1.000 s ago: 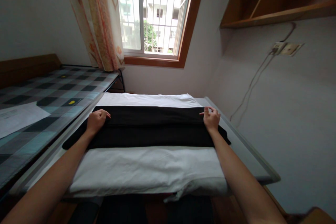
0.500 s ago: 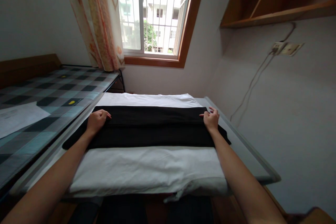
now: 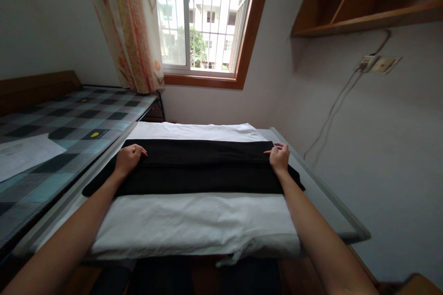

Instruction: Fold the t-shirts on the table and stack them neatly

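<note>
A long black cloth [image 3: 204, 166] lies folded across a white sheet [image 3: 194, 221] on a grey table [image 3: 321, 198]. My left hand [image 3: 127, 158] rests on the cloth's left end, fingers curled and pinching its far fold. My right hand [image 3: 278, 156] sits on the cloth's right end, fingers bent together on the far edge. Both forearms reach in from the bottom corners. The ends of the cloth stick out past each hand.
A bed with a checked cover [image 3: 65, 124] and a white paper [image 3: 24, 154] lies to the left. Behind are a window [image 3: 200, 18] and patterned curtain [image 3: 128, 23]. A wooden shelf [image 3: 367, 0] and a wall socket [image 3: 377, 63] with a cord are on the right wall.
My right hand's fingers have lowered from a raised pinch onto the cloth's far edge. My left hand and the cloth have barely moved.
</note>
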The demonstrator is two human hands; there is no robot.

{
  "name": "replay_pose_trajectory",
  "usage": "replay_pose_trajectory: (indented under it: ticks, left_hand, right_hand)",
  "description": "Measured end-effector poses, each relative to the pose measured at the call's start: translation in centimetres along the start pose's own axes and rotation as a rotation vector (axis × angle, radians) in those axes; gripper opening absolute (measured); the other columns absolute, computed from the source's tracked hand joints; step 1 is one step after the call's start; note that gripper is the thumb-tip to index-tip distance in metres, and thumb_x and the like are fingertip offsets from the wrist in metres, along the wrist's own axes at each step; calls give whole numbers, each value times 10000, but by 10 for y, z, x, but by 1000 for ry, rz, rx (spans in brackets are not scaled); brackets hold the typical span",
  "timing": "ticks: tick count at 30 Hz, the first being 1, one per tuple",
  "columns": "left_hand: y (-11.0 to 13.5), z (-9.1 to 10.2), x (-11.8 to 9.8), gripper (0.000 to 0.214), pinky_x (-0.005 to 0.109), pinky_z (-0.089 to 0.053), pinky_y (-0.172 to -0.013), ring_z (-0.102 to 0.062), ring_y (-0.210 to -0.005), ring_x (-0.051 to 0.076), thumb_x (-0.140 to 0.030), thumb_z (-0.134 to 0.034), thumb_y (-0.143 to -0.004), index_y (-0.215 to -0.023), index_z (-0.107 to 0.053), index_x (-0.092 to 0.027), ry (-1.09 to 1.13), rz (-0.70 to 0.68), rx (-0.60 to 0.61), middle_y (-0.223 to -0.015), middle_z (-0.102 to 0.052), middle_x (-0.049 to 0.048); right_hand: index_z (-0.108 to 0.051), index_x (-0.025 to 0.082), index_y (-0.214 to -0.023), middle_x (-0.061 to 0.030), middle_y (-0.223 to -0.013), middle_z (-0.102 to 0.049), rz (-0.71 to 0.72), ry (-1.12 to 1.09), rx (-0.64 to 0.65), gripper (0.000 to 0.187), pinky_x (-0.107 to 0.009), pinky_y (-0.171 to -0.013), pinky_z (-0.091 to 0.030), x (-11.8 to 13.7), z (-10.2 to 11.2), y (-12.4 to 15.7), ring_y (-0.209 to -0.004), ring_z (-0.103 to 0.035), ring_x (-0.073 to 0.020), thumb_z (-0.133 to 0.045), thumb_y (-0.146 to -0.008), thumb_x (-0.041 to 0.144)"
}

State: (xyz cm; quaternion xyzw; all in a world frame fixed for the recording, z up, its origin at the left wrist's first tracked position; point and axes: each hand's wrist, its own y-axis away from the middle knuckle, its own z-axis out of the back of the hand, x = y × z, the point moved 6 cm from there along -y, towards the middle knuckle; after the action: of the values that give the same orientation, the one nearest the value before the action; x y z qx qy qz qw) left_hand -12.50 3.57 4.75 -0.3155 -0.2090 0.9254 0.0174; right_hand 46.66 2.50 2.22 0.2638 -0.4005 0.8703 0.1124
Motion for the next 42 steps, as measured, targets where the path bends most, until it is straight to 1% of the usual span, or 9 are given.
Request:
replay_pose_trajectory:
  ticks: [3,6,8,10,15,23,42]
  left_hand:
    - [0,0,1,399,316,-514,-767,-676,-780,227,-417,-380,-768,-559,-667,-234,-2,5,-2,-755,-732,40]
    - [0,-1,1,403,316,-512,-767,-677,-782,226,-419,-376,-773,-561,-668,-239,-7,9,2,-760,-735,37]
    - [0,-1,1,407,314,-513,-770,-678,-781,224,-420,-376,-777,-561,-669,-239,-7,9,8,-765,-737,38]
    - [0,-1,1,409,313,-516,-771,-679,-780,225,-419,-377,-779,-561,-671,-237,-7,7,13,-764,-737,39]
    - [-1,-3,1,411,312,-518,-778,-680,-781,226,-414,-376,-780,-558,-671,-234,-6,-11,19,-764,-736,41]
    - [-1,-6,4,436,312,-512,-776,-675,-776,225,-450,-358,-779,-565,-665,-227,-10,-6,46,-763,-733,47]
    - [-1,-6,2,436,310,-501,-784,-675,-793,227,-448,-352,-779,-572,-664,-226,-11,0,58,-777,-735,50]
  right_hand:
    - [-723,156,-668,-147,-1003,-581,-85,-22,14,398,-447,-1010,-354,0,0,0,-969,-536,-244,-370,-833,235]
    - [-752,158,-767,-132,-923,-594,-51,-6,74,329,-450,-996,-368,4,-4,2,-1009,-525,-268,-464,-812,309]
    - [-762,164,-852,-124,-930,-597,-30,14,104,302,-449,-983,-382,3,-6,4,-998,-528,-272,-525,-770,332]
    - [-763,177,-894,-115,-940,-598,-25,31,125,301,-444,-979,-388,1,-7,5,-977,-537,-267,-548,-743,324]
    - [-764,196,-835,-104,-927,-608,-22,55,169,254,-425,-979,-390,-2,-10,6,-991,-539,-260,-552,-740,300]
    - [-763,178,-885,-116,-955,-620,-32,77,223,272,-417,-980,-375,-3,-13,7,-1003,-524,-255,-546,-766,292]
    - [-760,185,-875,-117,-951,-644,-32,81,231,261,-412,-969,-372,-1,-11,6,-995,-529,-259,-546,-765,287]
